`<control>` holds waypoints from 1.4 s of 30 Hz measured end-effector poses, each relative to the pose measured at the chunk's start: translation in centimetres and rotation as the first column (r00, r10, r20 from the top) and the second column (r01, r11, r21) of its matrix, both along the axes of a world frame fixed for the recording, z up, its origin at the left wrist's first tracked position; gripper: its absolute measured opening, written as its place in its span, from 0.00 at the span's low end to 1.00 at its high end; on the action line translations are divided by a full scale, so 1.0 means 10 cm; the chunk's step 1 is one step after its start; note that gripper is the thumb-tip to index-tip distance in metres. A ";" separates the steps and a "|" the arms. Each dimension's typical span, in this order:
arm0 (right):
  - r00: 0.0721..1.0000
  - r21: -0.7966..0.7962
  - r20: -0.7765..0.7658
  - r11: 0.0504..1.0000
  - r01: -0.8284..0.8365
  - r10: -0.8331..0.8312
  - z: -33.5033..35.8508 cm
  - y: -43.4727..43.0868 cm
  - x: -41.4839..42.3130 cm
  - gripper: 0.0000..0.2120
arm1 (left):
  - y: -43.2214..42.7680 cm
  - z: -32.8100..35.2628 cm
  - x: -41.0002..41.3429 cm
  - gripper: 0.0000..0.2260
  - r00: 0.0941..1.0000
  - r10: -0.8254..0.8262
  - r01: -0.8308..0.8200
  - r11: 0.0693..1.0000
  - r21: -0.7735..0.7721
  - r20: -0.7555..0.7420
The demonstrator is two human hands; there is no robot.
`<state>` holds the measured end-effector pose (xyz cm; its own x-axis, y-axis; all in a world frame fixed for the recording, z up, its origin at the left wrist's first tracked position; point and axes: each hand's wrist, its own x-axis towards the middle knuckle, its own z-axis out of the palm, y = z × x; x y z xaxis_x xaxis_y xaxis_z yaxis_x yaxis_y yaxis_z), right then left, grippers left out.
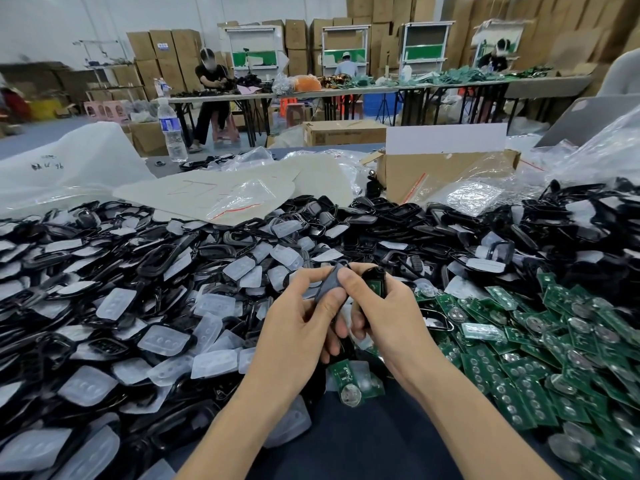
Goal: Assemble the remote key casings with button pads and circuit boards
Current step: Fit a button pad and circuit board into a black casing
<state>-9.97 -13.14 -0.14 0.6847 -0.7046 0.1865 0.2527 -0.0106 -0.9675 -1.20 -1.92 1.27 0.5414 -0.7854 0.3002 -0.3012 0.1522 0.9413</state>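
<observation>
Both hands meet at the centre above a table heaped with parts. My left hand (298, 317) pinches a translucent grey button pad (330, 284) between thumb and fingers. My right hand (384, 313) grips a black key casing (372, 277) with a green circuit board showing inside it, and its thumb also presses on the pad. The pad is tilted against the casing's open side. Below the hands lies a loose green circuit board (346, 379) with a coin cell.
Black casings and clear button pads (162, 289) cover the left and centre of the table. A pile of green circuit boards (540, 341) fills the right. Plastic bags and an open cardboard box (446, 174) stand behind. A water bottle (171, 129) is far left. People work at distant tables.
</observation>
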 end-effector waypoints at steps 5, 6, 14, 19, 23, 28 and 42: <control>1.000 -0.003 -0.002 1.000 0.027 -0.027 0.01 0.00 0.00 0.09 | 0.01 -0.02 0.00 0.09 1.000 0.002 -0.002 1.000 0.015 0.008; 0.999 0.017 0.001 0.999 0.034 -0.034 0.01 0.01 0.00 0.09 | 0.01 -0.02 -0.01 0.09 1.000 0.007 -0.007 1.000 0.010 0.006; 0.999 0.092 0.028 0.996 0.016 -0.018 -0.02 0.01 0.02 0.08 | 0.00 -0.03 -0.02 0.07 0.998 0.042 -0.043 0.999 -0.024 -0.046; 1.000 0.076 0.028 0.997 0.011 -0.013 -0.05 -0.02 0.02 0.16 | 0.00 -0.03 0.01 0.07 0.997 0.016 -0.019 0.999 -0.032 -0.072; 0.999 0.100 0.043 0.995 0.003 -0.007 -0.05 -0.03 0.03 0.14 | -0.01 -0.04 0.01 0.07 0.996 -0.003 0.000 1.000 -0.028 -0.089; 0.999 0.058 0.036 0.998 -0.018 0.016 -0.05 -0.02 0.03 0.13 | -0.02 -0.05 0.03 0.03 0.998 0.056 -0.056 0.998 -0.015 -0.021; 1.000 0.014 -0.019 1.000 0.016 -0.016 -0.02 0.03 0.01 0.07 | -0.02 -0.06 0.07 0.03 0.997 0.074 -0.074 0.997 -0.028 0.007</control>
